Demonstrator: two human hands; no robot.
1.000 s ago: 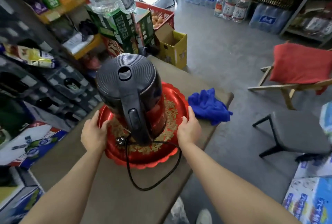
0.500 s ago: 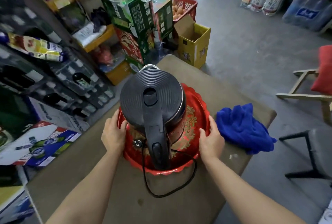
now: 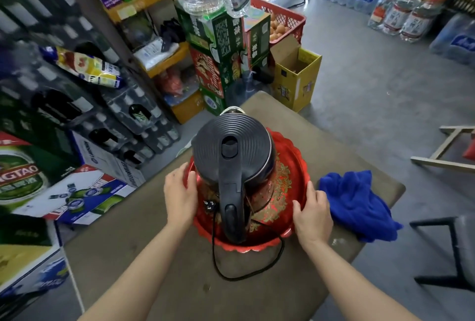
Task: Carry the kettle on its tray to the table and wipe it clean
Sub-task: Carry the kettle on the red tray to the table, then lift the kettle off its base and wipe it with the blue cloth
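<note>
Now both hands, left hand (image 3: pixel 180 198), right hand (image 3: pixel 312 214), gripping tray (image 3: pixel 295 179), kettle (image 3: pixel 231 156) aboard

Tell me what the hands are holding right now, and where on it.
Both hands grip the red tray by its rim: left hand on the left edge, right hand on the right edge. The kettle itself is not touched.

One kettle (image 3: pixel 232 156) stands on one red tray (image 3: pixel 295 179), and the tray rests on one bench (image 3: pixel 144 251). Two hands hold the tray's rim, the left hand (image 3: pixel 180 194) on the kettle's left and the right hand (image 3: pixel 312 214) on its right. One blue cloth (image 3: pixel 357 202) lies right of the tray, one black cord (image 3: pixel 244 273) loops from the kettle's near side, and one yellow carton (image 3: pixel 295 81) and one red crate (image 3: pixel 284 21) stand beyond the kettle.
</note>
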